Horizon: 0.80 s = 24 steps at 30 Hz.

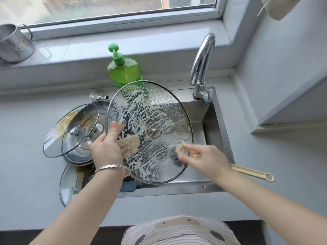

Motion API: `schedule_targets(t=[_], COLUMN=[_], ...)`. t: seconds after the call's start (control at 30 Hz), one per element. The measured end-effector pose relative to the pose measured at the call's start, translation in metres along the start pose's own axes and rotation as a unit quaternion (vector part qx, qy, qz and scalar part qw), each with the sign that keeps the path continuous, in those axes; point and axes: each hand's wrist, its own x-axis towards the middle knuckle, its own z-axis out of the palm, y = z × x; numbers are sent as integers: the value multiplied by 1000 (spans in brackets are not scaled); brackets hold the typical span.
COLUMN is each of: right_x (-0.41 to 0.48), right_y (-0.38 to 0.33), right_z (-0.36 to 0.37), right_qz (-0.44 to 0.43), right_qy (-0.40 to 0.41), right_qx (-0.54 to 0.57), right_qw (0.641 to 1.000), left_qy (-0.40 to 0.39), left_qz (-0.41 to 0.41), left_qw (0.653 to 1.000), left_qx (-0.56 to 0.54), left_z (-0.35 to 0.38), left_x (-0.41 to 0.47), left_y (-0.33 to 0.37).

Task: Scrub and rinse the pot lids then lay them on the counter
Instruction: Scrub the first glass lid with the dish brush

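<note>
Lid [150, 110] is pinched at its soapy rim by left hand [106, 149], brush [247, 171] by right hand [207, 160]; could easily get dropped.

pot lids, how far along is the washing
Nothing looks finished yet. In hand: the left hand grips the large glass lid, streaked with suds, over the sink while the right hand scrubs it with the brush. Left: rinsing it, then the smaller glass lid, smeared with yellowish residue, and the steel lid beneath it.
</note>
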Motion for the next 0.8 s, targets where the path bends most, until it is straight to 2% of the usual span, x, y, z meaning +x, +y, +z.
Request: schedule_targets(t=[0.07,0.1,0.17,0.23,0.27,0.4,0.47,0.57,0.63,0.73,0.8], right_x=[21,25,20,1,-1,33,31,3,14,38,34], right_y=[14,16,2,-18,-16,18,11,-18,-6,18,9], right_z=[-14,-15,-6,10,12,-12,-5,18,11,-4,3], right_qz=[82,95,49,-25,-33,104,86,-14,7,108,81], right_qy=[61,83,65,11,0,93,85,4,20,97,83], right_qx=[6,16,22,35,36,58,70,84,74,41,47], right_qw=[995,992,996,999,999,989,990,996,997,988,992], left_qy=[-20,-23,-20,-24,-26,-29,-43,-57,-51,-63,-72], left_qz=[-4,-6,-2,-6,-2,-15,-19,-23,-24,-18,-8], left_qw=[1000,1000,999,999,999,999,999,998,998,997,997], left_qx=[15,20,29,31,31,33,27,28,26,27,31], left_z=[-2,-1,1,3,2,-2,0,2,0,1,4], left_x=[-1,-2,-3,-4,-4,-3,-5,-8,-6,-7,-9], left_y=[-1,-1,-2,-1,-1,-5,-8,-7,-5,-6,-7])
